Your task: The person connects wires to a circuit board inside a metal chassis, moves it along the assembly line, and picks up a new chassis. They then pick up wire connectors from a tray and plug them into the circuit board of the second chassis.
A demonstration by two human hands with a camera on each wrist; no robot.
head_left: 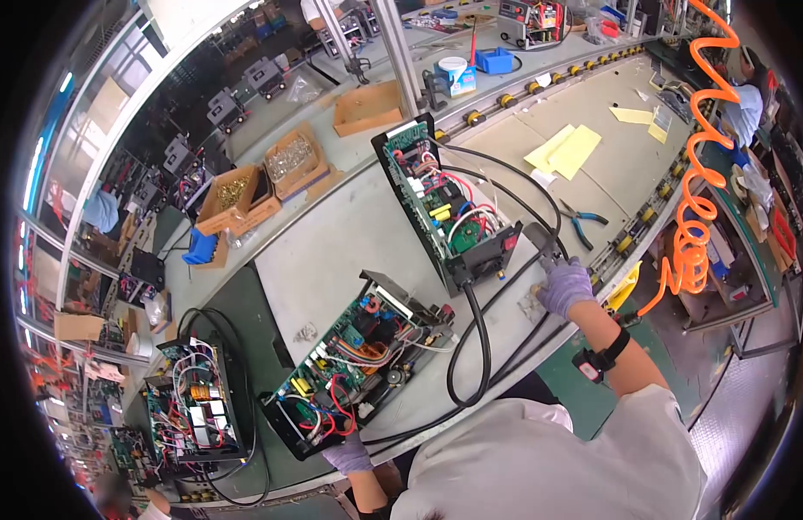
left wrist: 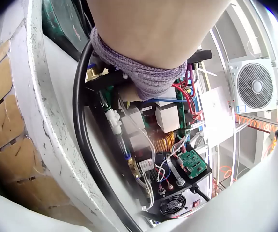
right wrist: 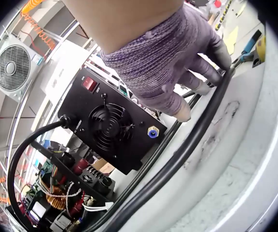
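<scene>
Left hand: gloved, at about 6 o'clock on the bench. Its fingers are curled on the near edge of the near open unit. The left wrist view shows them hooked over the black frame among the wiring.

Near open unit, handling: a metal-framed chassis with coils and a fan, so judged heavy and rigid as a whole. The exposed board and thin red and white leads are judged fragile. Hold should be on the black frame or end panels, never on the wires.

Near open unit, appearance: cover off, green circuit board up, copper-wound coil, black end plates. It lies flat at about 7 o'clock from the bench centre.

Far open unit: stands on its long edge at bench centre, board facing left. Its black rear panel carries a fan grille, a red switch and a brass fitting.

Black cable: thick, rubber-sheathed, judged pliable but springy. It loops from the far unit's panel toward the bench edge.

Right hand: gloved, at about 3 o'clock. Its fingers are curled round the black cables just beside the far unit's panel; the right wrist view shows the fingertips on the cable.

Pliers: blue-handled, lying apart at 2 o'clock.
</scene>
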